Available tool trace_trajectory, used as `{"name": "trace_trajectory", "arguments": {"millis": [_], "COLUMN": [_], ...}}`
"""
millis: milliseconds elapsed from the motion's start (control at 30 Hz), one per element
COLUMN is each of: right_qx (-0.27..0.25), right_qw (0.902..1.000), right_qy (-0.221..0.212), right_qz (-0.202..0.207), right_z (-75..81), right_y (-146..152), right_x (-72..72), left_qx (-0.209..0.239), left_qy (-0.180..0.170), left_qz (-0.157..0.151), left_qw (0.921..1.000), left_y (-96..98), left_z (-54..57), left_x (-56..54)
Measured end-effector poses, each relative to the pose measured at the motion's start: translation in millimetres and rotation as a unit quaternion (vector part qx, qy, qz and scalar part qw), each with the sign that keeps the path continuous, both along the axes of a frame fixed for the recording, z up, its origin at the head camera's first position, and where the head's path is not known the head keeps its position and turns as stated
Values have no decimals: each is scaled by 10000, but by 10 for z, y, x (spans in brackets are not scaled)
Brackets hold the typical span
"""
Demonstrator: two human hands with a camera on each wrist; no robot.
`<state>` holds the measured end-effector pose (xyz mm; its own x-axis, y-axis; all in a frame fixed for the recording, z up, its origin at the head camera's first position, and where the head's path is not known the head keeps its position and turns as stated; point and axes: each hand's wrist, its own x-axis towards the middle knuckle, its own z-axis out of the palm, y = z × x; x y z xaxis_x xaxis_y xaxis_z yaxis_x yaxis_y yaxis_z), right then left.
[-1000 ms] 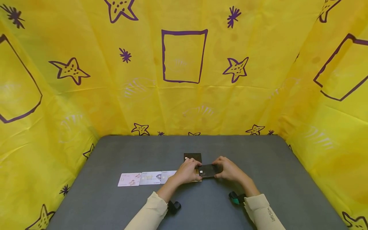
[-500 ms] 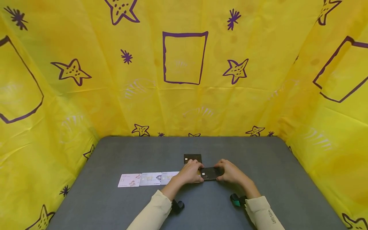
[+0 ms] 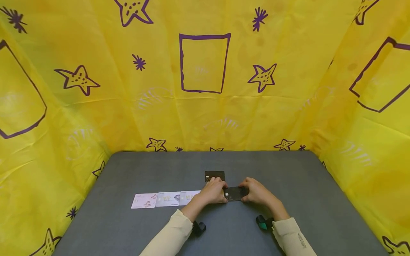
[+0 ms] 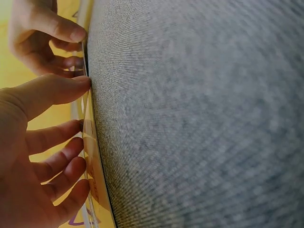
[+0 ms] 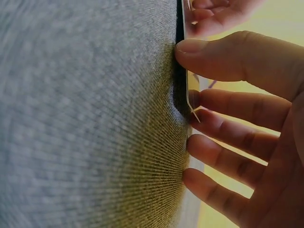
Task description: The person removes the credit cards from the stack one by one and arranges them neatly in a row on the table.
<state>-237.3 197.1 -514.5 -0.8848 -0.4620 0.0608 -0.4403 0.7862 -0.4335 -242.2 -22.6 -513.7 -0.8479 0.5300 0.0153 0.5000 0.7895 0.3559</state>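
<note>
A black VIP card lies low over the table between my two hands. My right hand pinches its right end, thumb at the near edge and fingers at the far edge. In the right wrist view that end stands slightly off the cloth. My left hand grips around the card's left end, its thumb at the near edge in the left wrist view. Left of that hand, a row of pale cards runs flat: a pink one, a silver VIP one and a whitish one, partly covered by the hand.
Another black VIP card lies just beyond my left hand, its lower part covered by the fingers. Grey cloth covers the table. Yellow fabric walls with purple drawings close off the back and both sides.
The black card and both hands have shifted slightly right and toward me, mostly in the first half second. The row of pale cards and the far black card stay put.
</note>
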Motion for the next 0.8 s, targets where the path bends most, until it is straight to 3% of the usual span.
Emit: {"name": "trace_trajectory", "arguments": {"millis": [400, 600, 800], "right_qx": [63, 47, -351], "right_qw": [10000, 9998, 9983], "right_qy": [20, -207, -451], "right_qz": [32, -43, -114], "right_z": [16, 15, 36], "right_y": [-22, -22, -15], "right_x": [3, 11, -12], "left_qx": [-14, 35, 212], "left_qy": [-68, -112, -261], "left_qz": [-139, -141, -239], "left_qw": [9999, 9998, 9992], "left_y": [-27, -34, -75], "left_z": [12, 13, 8], "left_x": [7, 26, 7]}}
